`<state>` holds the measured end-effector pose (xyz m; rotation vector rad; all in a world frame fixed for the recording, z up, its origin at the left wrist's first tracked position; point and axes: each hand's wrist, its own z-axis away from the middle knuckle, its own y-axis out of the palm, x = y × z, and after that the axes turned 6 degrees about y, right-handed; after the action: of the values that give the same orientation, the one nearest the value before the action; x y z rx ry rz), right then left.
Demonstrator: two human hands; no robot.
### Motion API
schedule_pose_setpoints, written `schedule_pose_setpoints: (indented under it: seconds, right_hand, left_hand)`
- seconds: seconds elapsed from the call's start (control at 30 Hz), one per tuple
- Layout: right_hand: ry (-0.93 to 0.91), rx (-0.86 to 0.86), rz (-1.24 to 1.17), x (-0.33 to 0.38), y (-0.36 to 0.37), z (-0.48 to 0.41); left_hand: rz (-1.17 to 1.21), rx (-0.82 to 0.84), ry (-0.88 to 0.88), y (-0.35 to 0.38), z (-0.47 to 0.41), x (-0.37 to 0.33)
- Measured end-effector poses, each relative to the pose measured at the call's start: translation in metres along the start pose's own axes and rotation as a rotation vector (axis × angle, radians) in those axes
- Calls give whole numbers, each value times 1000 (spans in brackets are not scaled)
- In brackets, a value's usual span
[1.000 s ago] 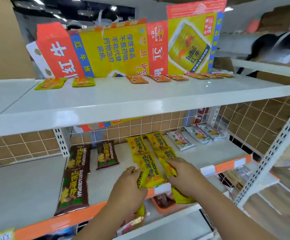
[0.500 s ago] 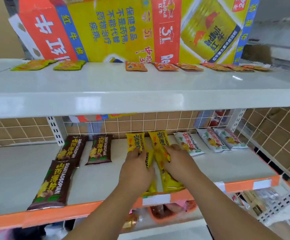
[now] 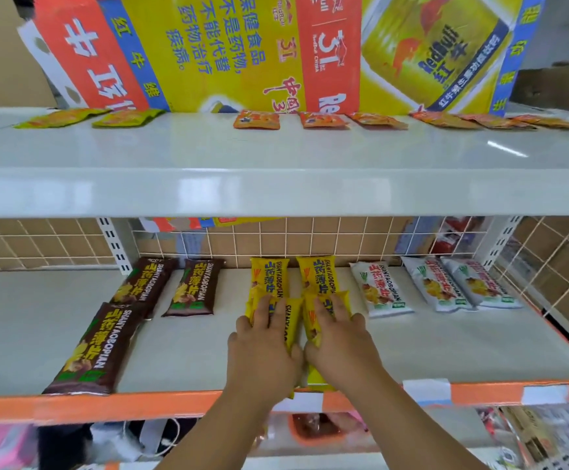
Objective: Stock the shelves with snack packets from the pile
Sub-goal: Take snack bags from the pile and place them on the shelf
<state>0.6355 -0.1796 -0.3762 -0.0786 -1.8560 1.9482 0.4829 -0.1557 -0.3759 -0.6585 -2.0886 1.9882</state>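
Observation:
Two yellow snack packets [image 3: 293, 321] lie side by side at the middle of the lower shelf [image 3: 188, 351], just in front of two more yellow packets [image 3: 317, 273] at the back. My left hand [image 3: 262, 351] rests flat on the left front packet with straight fingers. On the right front packet [image 3: 311, 322] my right hand [image 3: 342, 344] presses the same way. Both hands cover most of the front packets.
Brown packets [image 3: 93, 347] lie at the left of the lower shelf and white packets [image 3: 380, 290] at the right. The upper shelf [image 3: 276, 188] carries small orange packets [image 3: 256, 119] and green ones [image 3: 125, 117] before a flattened Red Bull carton [image 3: 242, 52]. A wire grid backs the shelf.
Both hands have slid the two front yellow packets from the shelf's orange edge back toward the rear pair. The view has come closer to the shelf.

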Motion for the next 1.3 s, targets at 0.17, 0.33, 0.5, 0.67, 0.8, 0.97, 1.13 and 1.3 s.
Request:
schedule_pose_setpoints:
  seconds: [0.17, 0.33, 0.5, 0.67, 0.8, 0.97, 1.13, 1.3]
  right_hand:
    - [-9, -39, -32, -4, -12, -13]
    - [-33, -116, -76, -2, -37, -49]
    - [-77, -196, -174, 9, -48, -97]
    - [-42, -96, -57, 7, -23, -113]
    - [-59, -20, -33, 2, -6, -110]
    - [-36, 0, -32, 5, -8, -121]
    - [-2, -22, -90, 2, -8, -122]
    - [32, -85, -102, 5, 2, -114]
  left_hand:
    - [134, -24, -9, -9, -16, 10]
    - [210, -89, -25, -27, -66, 26]
    - [281, -144, 11, -44, -121, 32]
    - [207, -19, 43, -1, -123, 40]
    - [173, -8, 95, 28, -121, 43]
    - [116, -2, 38, 25, -130, 36]
    - [134, -17, -12, 27, -123, 36]
    - [103, -28, -24, 26, -117, 31]
